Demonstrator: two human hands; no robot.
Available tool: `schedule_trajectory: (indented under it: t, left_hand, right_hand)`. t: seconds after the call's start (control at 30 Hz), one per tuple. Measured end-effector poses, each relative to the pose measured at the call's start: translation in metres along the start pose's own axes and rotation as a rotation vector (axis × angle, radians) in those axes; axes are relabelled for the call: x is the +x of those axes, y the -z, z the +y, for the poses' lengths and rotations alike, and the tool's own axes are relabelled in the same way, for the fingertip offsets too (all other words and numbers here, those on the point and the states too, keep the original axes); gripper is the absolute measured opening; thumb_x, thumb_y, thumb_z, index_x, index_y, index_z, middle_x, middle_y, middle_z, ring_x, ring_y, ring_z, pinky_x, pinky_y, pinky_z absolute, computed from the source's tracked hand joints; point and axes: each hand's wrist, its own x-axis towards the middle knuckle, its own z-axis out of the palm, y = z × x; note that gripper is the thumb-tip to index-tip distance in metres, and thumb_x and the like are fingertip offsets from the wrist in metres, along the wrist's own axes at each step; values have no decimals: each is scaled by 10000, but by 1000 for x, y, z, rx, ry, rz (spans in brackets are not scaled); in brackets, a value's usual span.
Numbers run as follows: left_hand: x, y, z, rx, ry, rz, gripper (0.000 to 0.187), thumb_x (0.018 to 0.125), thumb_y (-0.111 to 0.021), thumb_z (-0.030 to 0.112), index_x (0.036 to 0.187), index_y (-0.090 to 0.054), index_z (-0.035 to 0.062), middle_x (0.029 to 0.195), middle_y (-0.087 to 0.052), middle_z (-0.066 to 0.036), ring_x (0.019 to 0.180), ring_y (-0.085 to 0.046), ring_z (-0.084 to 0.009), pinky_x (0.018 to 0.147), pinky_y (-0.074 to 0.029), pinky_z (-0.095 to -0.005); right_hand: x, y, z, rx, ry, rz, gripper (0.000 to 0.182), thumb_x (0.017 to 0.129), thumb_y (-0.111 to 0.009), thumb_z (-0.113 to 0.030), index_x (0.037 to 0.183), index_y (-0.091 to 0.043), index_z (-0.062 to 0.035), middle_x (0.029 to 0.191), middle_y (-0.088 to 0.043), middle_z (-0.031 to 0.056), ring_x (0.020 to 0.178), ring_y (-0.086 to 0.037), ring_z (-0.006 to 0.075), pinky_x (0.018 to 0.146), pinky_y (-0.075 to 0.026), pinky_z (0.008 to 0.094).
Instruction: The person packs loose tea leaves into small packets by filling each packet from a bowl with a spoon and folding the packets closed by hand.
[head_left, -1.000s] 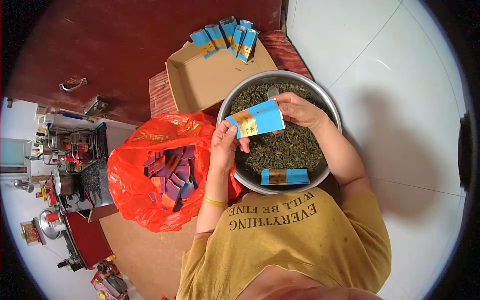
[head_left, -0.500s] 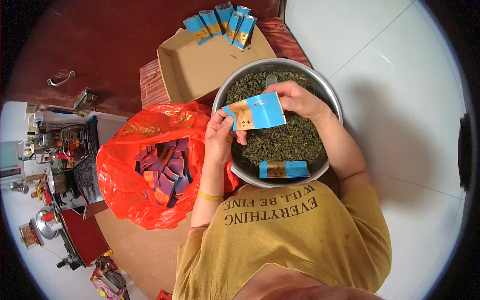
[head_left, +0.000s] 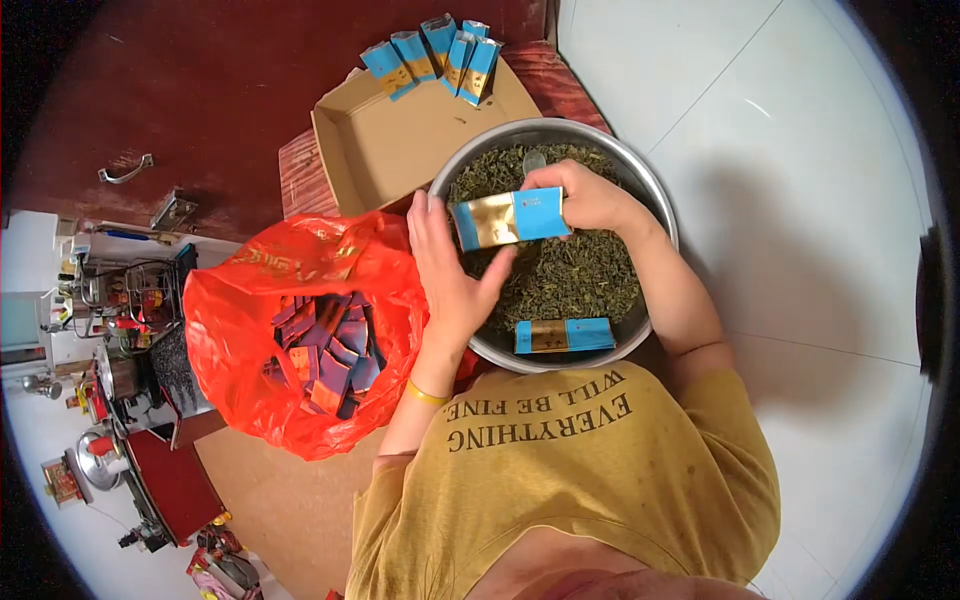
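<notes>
A blue and gold tea packet is level above a large metal basin of dark green dried tea leaves. My right hand grips the packet at its right end. At its left end my left hand is open, thumb spread away from the fingers, palm turned toward the packet. Another blue and gold packet lies inside the basin along the near rim. A small clear scoop rests in the leaves behind my right hand.
An open cardboard box sits behind the basin, with several blue and gold packets at its far edge. To the left, a red plastic bag holds many purple and orange packets. A dark red cabinet stands at the far left.
My left hand has let go of the packet and opened beside it. The packet, still in my right hand, has tilted and looks fuller and narrower.
</notes>
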Motion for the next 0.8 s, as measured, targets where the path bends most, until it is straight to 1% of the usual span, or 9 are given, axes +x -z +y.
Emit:
schedule_trajectory:
  t: [0.03,0.13,0.2,0.27,0.33,0.47,0.67,0.73,0.8]
  left_hand:
    - [-1,1,-4,-31,-79,-77,944,701,-838,285,1443,-320,15,1499,-300,-247,1397,-282,-422,1138,-176,-591]
    - [2,3,6,117,-165,-310,795,730,-814,269,1384,-431,30,1393,-476,-156,1335,-416,-334,1144,-167,-596]
    - [0,2,-4,91,-150,-336,739,728,-812,260,1347,-475,35,1333,-520,-131,1285,-461,-315,1141,-179,-590]
    - [-5,0,-8,68,-142,-358,684,727,-810,250,1310,-519,41,1272,-565,-105,1235,-507,-296,1139,-192,-584]
    - [-1,0,1,-40,-111,-324,652,703,-824,252,1262,-559,47,1182,-596,-101,1147,-552,-288,1126,-223,-572]
    - [-1,-2,0,-43,-121,-353,633,705,-824,262,1241,-567,45,1108,-609,-98,1096,-571,-272,1102,-280,-546]
    - [1,0,4,-82,-142,-274,586,713,-807,237,1218,-579,46,1097,-632,-105,1055,-601,-276,1075,-328,-533]
    - [0,-1,2,-82,-135,-266,577,712,-804,229,1212,-582,45,1100,-637,-110,1054,-605,-280,1072,-334,-527]
    - [-1,-1,1,-80,-127,-254,568,711,-801,220,1206,-586,43,1103,-643,-115,1052,-609,-284,1070,-341,-522]
  right_hand:
    - [1,-1,-2,40,-45,-72,124,845,-605,-68,942,-656,-10,711,-642,31,563,-600,102,497,-462,259]
    - [1,-7,-3,101,-114,-192,152,833,-567,-33,959,-650,-10,692,-634,41,543,-600,109,479,-470,263]
    - [4,-9,-2,107,-78,-269,169,832,-556,-15,972,-650,-26,688,-633,36,540,-603,108,471,-468,252]
    - [6,-11,9,78,-71,-258,56,821,-634,-47,857,-627,-4,671,-623,43,561,-591,120,504,-463,273]
    - [5,-11,7,-228,156,-149,158,764,-656,-77,900,-655,5,696,-649,101,612,-633,173,547,-481,327]
    - [5,-13,2,-326,114,-143,190,735,-693,-115,869,-653,14,703,-647,126,642,-633,195,581,-476,353]
    - [6,-13,7,-173,91,-203,149,743,-672,-85,858,-655,9,679,-630,116,627,-607,181,569,-463,341]
    - [5,-16,2,-151,75,-159,92,749,-652,-35,817,-608,8,659,-605,64,647,-545,101,567,-446,310]
    - [7,-18,8,-179,137,-156,77,774,-641,-48,829,-616,0,662,-612,57,631,-554,96,550,-449,293]
